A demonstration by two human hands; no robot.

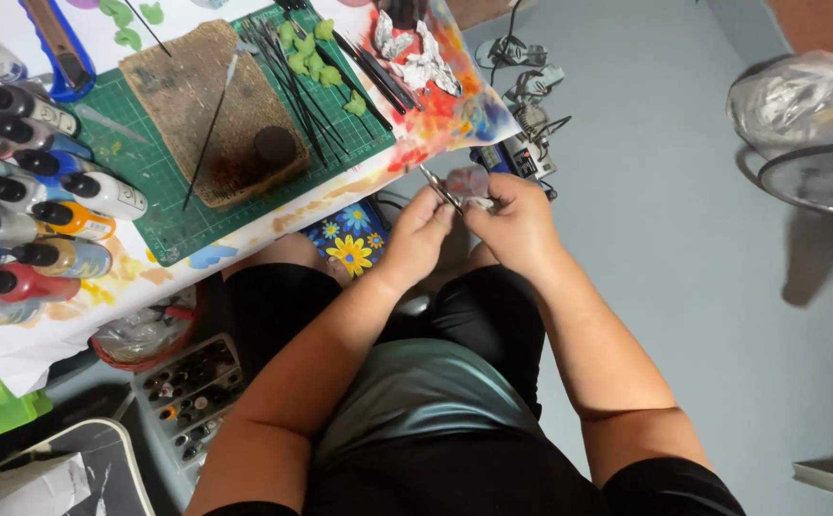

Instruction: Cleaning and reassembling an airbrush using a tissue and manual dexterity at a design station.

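Note:
My left hand (pixel 419 232) and my right hand (pixel 515 225) meet just past the table's near corner, above my lap. The left hand pinches thin metal tweezers (pixel 436 186) that point up and left. The right hand grips a small translucent pinkish piece (pixel 471 182); the tweezers' tip touches it. Both hands hang clear of the table edge. On the table, a brown textured slab (pixel 197 105) lies on a green cutting mat (pixel 168 215), with a dark round lump (pixel 274 145) on the slab.
Several paint bottles (pixel 25 182) lie along the table's left side. Thin black sticks (pixel 292 76) and green foam bits (pixel 307 53) rest on the mat, crumpled foil (pixel 421 57) beside them. A flowered cloth (pixel 350 239), a tray of small pots (pixel 192 397) and a plastic bag (pixel 799 96) sit lower down.

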